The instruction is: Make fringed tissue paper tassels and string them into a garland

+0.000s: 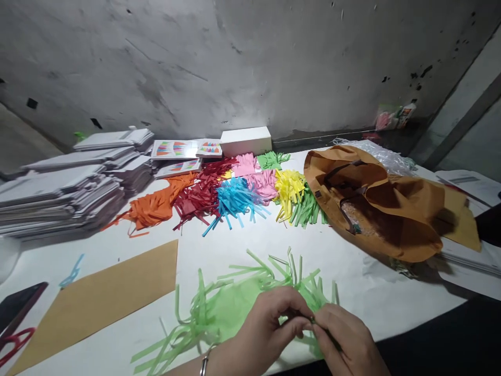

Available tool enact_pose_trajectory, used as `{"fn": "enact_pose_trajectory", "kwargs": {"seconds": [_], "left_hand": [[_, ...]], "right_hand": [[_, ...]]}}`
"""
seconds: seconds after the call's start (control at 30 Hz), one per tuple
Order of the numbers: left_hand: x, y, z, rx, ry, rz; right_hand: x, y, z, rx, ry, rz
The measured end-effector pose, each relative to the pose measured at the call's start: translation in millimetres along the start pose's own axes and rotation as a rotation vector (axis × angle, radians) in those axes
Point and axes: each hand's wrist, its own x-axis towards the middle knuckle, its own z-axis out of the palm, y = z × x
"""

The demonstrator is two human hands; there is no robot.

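A sheet of light green tissue paper (235, 305) with cut fringe strips lies spread on the white table before me. My left hand (274, 318), with a metal bangle at the wrist, reaches over its near side with thumb and index finger pinched. Right beside it, my right hand (344, 337) is closed too, its fingertips meeting the left ones. Both pinch a bit of the green fringe at the sheet's right end; the exact piece between the fingertips is mostly hidden. Loose strips fan out around the sheet's edges.
Fringed paper bundles in orange (152, 209), dark red, blue (237, 198), pink, yellow (289, 190) and green lie behind. Paper stacks (58, 193) stand left; a brown fabric bag (371, 203) sits right. Brown cardboard (113, 292), a phone (19, 305) and red-handled scissors (18, 342) lie near left.
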Motion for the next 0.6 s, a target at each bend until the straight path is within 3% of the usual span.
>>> {"fn": "enact_pose_trajectory", "kwargs": {"seconds": [0.13,0.37,0.6], "left_hand": [[-14,-8,3.1,-0.070,0.056,-0.058],[-31,-9,-2.1,-0.598,0.103,-0.402],[-57,-14,-13.9,-0.741,0.051,-0.610]], "right_hand": [[-1,-6,5,0.078,-0.025,0.016],[-12,-11,22,0.153,-0.108,0.061],[-26,-15,53,0.059,0.013,-0.164]]}}
